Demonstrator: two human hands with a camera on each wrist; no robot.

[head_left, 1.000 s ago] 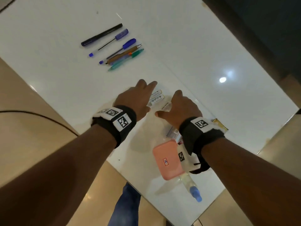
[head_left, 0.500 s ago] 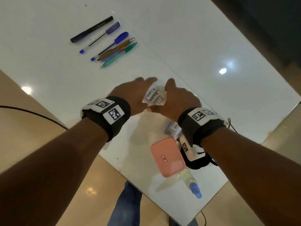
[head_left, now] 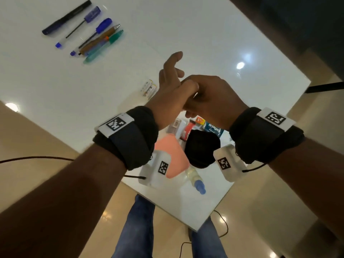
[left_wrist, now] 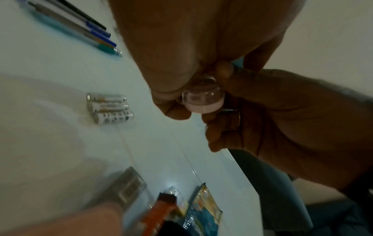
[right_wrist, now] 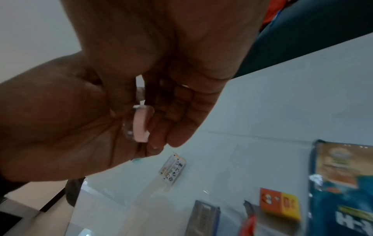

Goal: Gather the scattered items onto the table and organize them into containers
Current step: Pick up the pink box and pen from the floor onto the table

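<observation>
above the glossy white table (head_left: 204, 34), both the left hand (head_left: 171, 94) and the right hand (head_left: 214, 101) pinch a small clear pink-lidded jar (left_wrist: 203, 102), likely light, rigid and slippery, best held by the lid rim, with batteries (head_left: 148, 89) at nine o'clock.

White glossy table (head_left: 204, 40). Far left: row of pens (head_left: 81, 28) side by side. Middle: three batteries (left_wrist: 110, 110) touching, parallel. Near edge: pink case (head_left: 170, 146), clear bottle with blue cap (head_left: 195, 180), blue packet (right_wrist: 341, 183), orange-yellow small box (right_wrist: 279, 203).
</observation>
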